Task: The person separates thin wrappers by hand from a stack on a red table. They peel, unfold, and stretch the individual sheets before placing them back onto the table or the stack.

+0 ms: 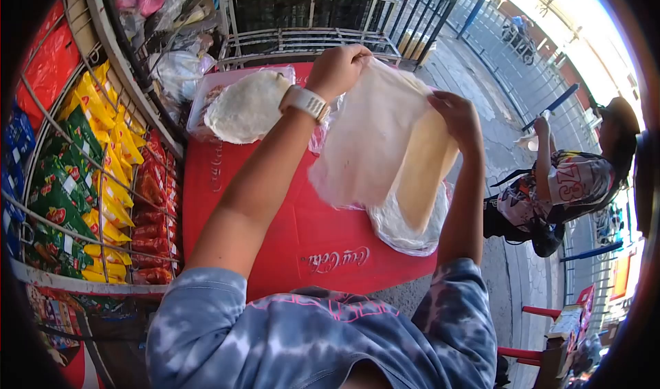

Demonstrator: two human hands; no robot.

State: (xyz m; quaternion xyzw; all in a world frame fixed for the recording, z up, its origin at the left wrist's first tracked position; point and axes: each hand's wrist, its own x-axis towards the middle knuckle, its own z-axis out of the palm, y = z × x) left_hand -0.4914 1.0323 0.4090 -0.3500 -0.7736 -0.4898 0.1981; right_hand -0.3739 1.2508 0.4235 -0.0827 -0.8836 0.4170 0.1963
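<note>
Wires of a rack (82,280) cross the snack bags (58,183). The left hand (337,71) and right hand (458,116) pinch the top of a thin, pale sheet (364,135), hanging above the red table (275,245) and hiding part of it. Rightward, a person (570,186) stands, head shadowed.

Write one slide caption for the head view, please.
Left hand and right hand hold up thin pale sheeting over a red table.

Passage over near red tabletop (316,231); snack rack (89,284) bars left; shelf (309,35) (metal) beyond
</note>
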